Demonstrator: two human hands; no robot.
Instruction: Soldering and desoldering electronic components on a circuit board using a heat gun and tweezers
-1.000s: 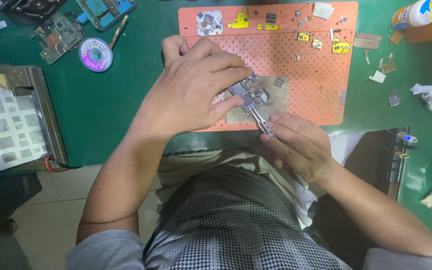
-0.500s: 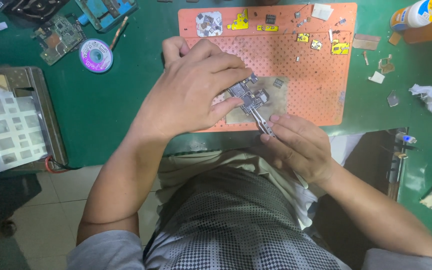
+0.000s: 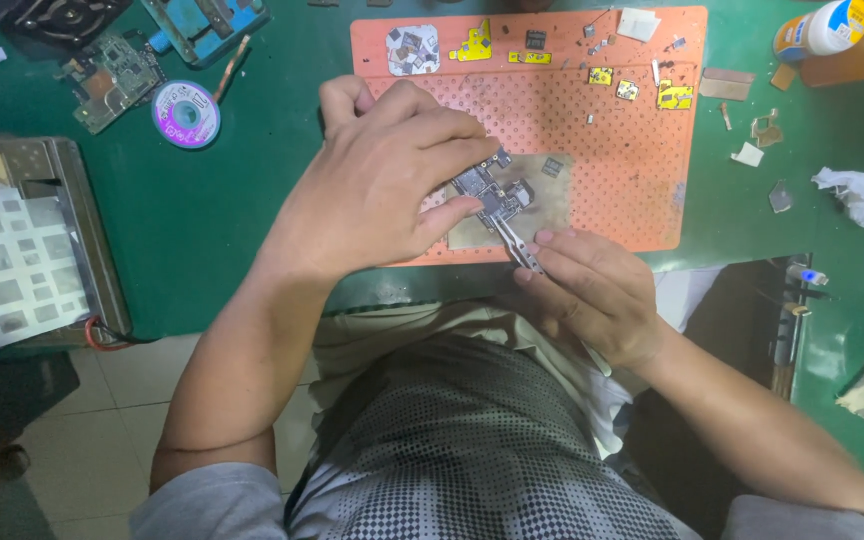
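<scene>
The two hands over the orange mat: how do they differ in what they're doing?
The left hand arches high over the orange mat, fingertips pressing the small circuit board from above; the right hand sits low at the mat's near edge, pinching metal tweezers that point at the board. Left shows its back; right curls inward. Both are bare and meet at the board.

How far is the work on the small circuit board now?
Done: loose parts already lie on the orange mat. In hand: the left hand steadies the small circuit board while the right hand applies metal tweezers to it. Left: the board lies bare, no cover on it.
</scene>
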